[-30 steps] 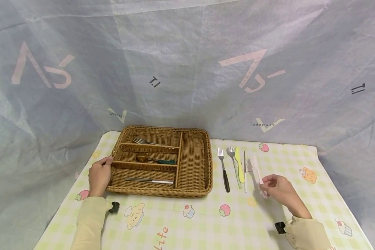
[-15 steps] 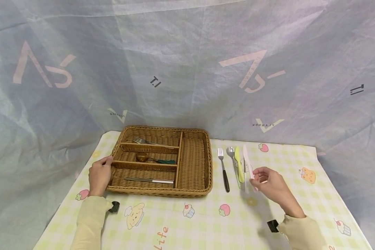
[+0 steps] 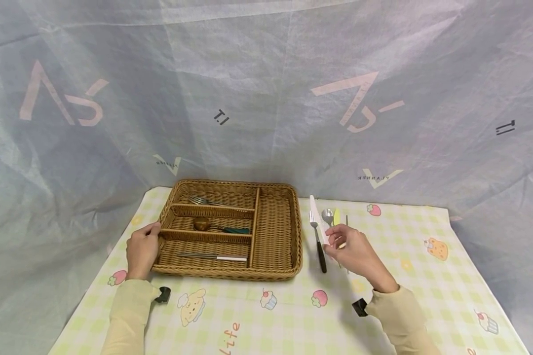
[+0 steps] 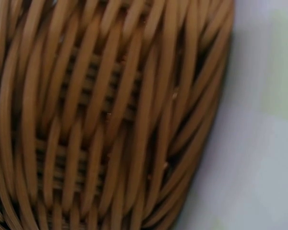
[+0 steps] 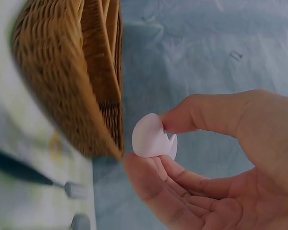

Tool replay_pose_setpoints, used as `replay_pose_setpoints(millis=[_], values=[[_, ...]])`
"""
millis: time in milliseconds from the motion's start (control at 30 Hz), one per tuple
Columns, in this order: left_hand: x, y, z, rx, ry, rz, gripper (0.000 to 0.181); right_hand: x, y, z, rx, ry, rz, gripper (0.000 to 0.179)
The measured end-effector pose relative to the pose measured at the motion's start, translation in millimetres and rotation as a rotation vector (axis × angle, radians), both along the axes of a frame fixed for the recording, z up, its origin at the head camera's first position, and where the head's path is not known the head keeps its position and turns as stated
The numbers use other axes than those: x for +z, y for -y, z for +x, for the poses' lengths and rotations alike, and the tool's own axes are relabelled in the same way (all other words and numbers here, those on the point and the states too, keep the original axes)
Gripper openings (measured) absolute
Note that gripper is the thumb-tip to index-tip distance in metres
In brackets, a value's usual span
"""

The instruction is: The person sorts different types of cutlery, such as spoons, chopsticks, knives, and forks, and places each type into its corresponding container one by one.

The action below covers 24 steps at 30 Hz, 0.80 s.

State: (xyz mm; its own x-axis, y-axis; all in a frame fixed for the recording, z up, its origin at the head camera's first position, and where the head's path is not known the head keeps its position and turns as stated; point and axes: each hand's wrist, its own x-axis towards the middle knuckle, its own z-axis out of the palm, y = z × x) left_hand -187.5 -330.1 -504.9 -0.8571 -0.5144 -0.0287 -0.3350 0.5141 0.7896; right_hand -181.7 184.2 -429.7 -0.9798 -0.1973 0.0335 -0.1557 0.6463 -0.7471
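Observation:
My right hand (image 3: 354, 251) pinches a pale pink table knife (image 3: 317, 209) between thumb and fingers, its blade pointing away over the black-handled fork (image 3: 322, 256). In the right wrist view the rounded handle end of the knife (image 5: 149, 136) shows between the fingertips. My left hand (image 3: 143, 251) holds the left rim of a wicker cutlery tray (image 3: 298, 236); its woven side (image 4: 101, 105) fills most of the left wrist view. Inside the tray lie a fork (image 3: 199, 200) at the back, a spoon (image 3: 201, 224) in the middle and white-ended chopsticks (image 3: 231, 258) in the front compartment.
Right of the fork lie a silver spoon (image 3: 327, 215), a yellow knife (image 3: 336, 216) and a thin dark stick (image 3: 347, 220), all partly hidden by my right hand. A checked tablecloth (image 3: 288, 320) covers the table, with a grey curtain (image 3: 266, 98) behind it.
My right hand has lifted the pink knife and carried it left, across the other cutlery to above the fork. My left hand has stayed on the tray rim.

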Motion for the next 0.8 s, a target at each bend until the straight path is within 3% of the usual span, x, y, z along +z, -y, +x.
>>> replay_pose_setpoints(millis=[233, 567, 733, 800], values=[[-1.2, -0.2, -1.4, -0.004, 0.007, 0.009, 0.059, 1.7, 31.2, -13.2, 0.071, -0.004, 0.024, 0.023], [-1.7, -2.2, 1.4, -0.004, -0.001, 0.017, 0.058, 0.4, 75.8, -31.6, 0.162, -0.053, 0.129, 0.02], [0.9, -2.0, 1.9, -0.005, -0.003, 0.01, 0.059, -3.3, 93.6, -37.1, 0.212, -0.076, 0.193, 0.009], [1.1, -0.6, 0.5, -0.003, -0.002, 0.007, 0.059, -5.8, 100.0, -39.9, 0.22, -0.081, 0.238, 0.013]])
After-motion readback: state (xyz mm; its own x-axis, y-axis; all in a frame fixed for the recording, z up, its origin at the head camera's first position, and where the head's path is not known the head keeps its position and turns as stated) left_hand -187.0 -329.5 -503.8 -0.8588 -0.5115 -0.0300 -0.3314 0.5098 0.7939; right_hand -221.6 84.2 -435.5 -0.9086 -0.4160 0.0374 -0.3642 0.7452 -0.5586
